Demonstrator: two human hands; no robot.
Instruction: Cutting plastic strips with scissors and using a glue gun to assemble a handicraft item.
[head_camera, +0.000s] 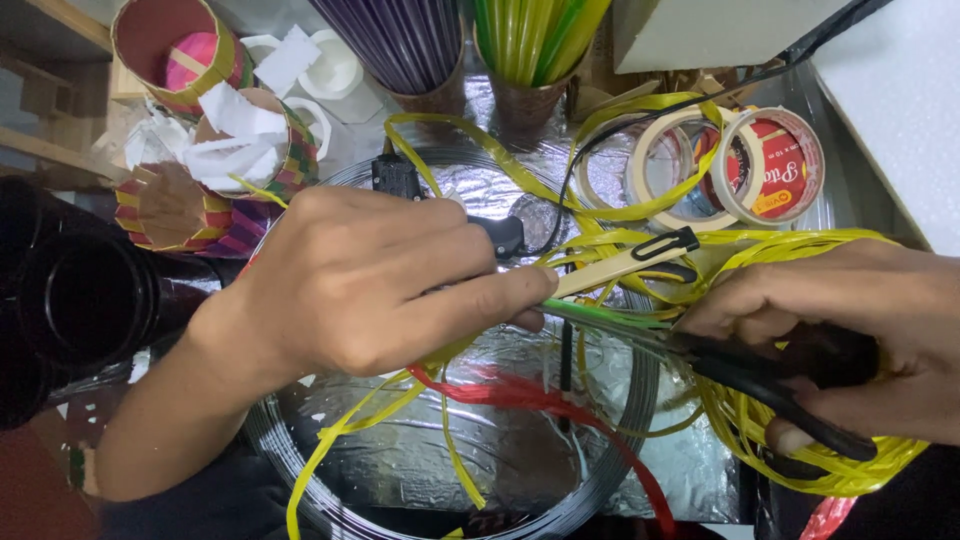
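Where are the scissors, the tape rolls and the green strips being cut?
scissors (770, 385), head view, on the black handle under the right hand.
tape rolls (775, 165), head view, on the red-labelled roll's face.
green strips (600, 315), head view, mid-length between the hands.

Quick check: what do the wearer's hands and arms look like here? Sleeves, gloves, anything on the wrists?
Both hands are bare, with no gloves and no rings visible. The left hand and its forearm are uncovered to the frame edge, with no sleeve; a beaded band with green and pale beads sits on the forearm near that edge. The right hand shows no sleeve or wristwear in view. Nails are short and unpainted.
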